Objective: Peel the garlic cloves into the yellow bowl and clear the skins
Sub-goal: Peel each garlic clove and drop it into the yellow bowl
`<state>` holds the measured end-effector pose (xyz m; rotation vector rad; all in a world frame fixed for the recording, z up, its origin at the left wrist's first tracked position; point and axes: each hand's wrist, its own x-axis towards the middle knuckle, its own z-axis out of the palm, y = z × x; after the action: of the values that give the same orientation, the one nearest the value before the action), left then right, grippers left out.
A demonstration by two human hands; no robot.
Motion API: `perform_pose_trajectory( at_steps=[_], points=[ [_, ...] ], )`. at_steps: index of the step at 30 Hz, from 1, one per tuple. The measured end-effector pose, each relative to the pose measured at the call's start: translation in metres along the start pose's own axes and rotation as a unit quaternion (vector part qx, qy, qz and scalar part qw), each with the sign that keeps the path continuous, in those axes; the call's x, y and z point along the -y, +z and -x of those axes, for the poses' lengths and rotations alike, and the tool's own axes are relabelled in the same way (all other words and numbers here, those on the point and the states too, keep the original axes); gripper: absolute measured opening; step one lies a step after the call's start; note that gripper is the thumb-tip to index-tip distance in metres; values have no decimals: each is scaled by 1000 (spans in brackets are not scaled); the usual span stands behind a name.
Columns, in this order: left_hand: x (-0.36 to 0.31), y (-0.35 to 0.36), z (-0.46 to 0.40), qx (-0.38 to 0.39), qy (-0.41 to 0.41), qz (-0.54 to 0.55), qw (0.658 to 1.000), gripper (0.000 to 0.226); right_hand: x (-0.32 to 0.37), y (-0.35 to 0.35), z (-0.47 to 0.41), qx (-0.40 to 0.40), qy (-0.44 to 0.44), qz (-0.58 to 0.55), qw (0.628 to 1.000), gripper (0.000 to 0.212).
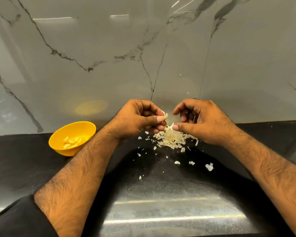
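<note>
Between thumb and curled fingers of the left hand (pixel 137 118): a garlic clove (pixel 165 116), pale, pinched at the thumb tip, a wisp of skin still clinging to its upper end. Opposite, close but not touching: the right hand (pixel 202 122), fingers curled inward, thumb stretched toward the left hand and pressed against a strip of papery skin (pixel 169 127) that trails down from the clove. Whether the right forefinger also touches that strip: cannot tell, tip hidden behind the curl. Directly under both hands, on the black countertop (pixel 24 168): a heap of garlic skins (pixel 173 138), whitish and ragged, its right edge tucked beneath the heel of the right hand. Scattered nearer the viewer: loose skin flakes (pixel 209 166), small, well apart from one another, thinning out toward the front edge. Off to the left, well apart from the heap and just beside the left forearm: the yellow bowl (pixel 58 142), upright on the counter near the wall, holding a cluster of peeled cloves (pixel 71 142) on its bottom. Behind everything: a grey marble backsplash (pixel 109 48) with dark veins, glossy, carrying a faint yellow reflection above the bowl. Bare forearms running back toward the viewer; a dark sleeve (pixel 15 219) pushed up on the left arm at the lower left corner.
</note>
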<state>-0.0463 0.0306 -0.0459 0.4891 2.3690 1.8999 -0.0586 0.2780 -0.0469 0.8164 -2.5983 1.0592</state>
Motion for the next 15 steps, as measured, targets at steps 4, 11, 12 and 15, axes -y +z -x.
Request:
perform_pose_trajectory(
  at_steps=[4,11,12,15],
  points=[
    [-2,6,1,15,12,41,999,16,4,7,0,-42,-46,-66,996,10],
    [1,13,-1,-2,27,58,998,16,-1,6,-3,-8,10,-229,973,9],
    [1,14,-2,-6,29,52,998,17,-1,6,-3,-5,18,-245,969,9],
    [1,14,-2,-14,35,39,999,17,-5,6,-5,-12,46,-302,952,11]
  ],
)
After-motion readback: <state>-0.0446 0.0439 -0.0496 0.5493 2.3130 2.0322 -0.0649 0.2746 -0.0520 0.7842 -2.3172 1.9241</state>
